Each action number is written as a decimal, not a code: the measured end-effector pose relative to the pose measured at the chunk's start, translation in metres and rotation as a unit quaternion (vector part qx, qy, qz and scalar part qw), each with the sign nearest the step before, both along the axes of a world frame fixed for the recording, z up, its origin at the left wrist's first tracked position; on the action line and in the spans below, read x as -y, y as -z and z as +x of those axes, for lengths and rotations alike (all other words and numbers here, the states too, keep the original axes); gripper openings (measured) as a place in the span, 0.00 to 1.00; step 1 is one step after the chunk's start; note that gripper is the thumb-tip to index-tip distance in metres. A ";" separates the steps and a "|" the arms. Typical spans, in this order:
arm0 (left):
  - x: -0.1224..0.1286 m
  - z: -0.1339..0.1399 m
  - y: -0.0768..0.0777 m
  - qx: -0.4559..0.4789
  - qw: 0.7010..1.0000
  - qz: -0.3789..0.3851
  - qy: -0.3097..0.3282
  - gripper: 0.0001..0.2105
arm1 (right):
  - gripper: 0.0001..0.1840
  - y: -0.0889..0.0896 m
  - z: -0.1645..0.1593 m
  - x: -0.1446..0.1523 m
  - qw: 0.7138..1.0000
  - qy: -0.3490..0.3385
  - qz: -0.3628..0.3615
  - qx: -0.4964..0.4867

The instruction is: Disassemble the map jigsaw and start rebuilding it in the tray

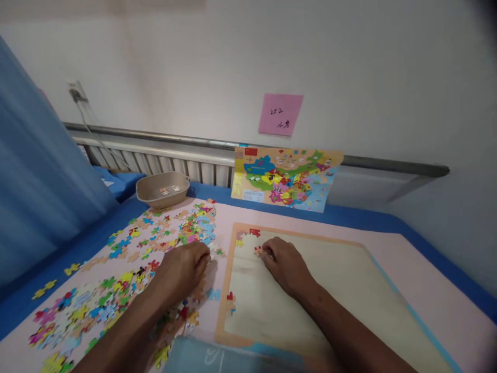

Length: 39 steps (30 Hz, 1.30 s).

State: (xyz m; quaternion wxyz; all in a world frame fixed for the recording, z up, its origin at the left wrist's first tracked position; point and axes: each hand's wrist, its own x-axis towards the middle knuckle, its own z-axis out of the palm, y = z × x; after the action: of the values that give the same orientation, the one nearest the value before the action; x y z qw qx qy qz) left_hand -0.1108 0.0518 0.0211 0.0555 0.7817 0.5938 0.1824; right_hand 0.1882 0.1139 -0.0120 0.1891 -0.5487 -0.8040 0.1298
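Note:
My right hand (286, 263) is over the upper left of a wooden puzzle board (330, 290). Thumb and forefinger pinch an orange-and-red puzzle piece (258, 250), just below a few pieces (254, 232) lying in the board's top left corner. Left of the board, my left hand (187, 265) is closed above the loose puzzle pieces (124, 280). What its fingers hold, if anything, is hidden. Another small group of pieces (231, 302) lies against the board's left border.
Behind the board, a colourful map picture (287, 178) leans upright against the rail. A beige basket (161, 194) with a few pieces inside stands at the back left. A pink note (280, 114) is on the wall. A grey-blue object (194, 357) lies at the near edge, and a blue curtain (42, 171) hangs left.

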 end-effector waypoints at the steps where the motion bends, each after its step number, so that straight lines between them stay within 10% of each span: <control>1: 0.000 0.002 0.001 -0.009 1.000 0.001 0.002 0.11 | 0.04 0.000 0.000 0.000 1.000 -0.002 0.002 -0.002; 39: -0.005 0.025 0.052 -0.061 0.987 0.133 0.069 0.17 | 0.07 0.005 0.001 -0.013 0.998 0.049 -0.023 -0.041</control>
State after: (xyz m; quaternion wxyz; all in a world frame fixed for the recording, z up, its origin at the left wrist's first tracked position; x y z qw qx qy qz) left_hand -0.0858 0.0570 -0.0309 -0.0730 0.8306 0.5114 0.2080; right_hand 0.1890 0.1273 -0.0174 0.2152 -0.5858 -0.7645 0.1616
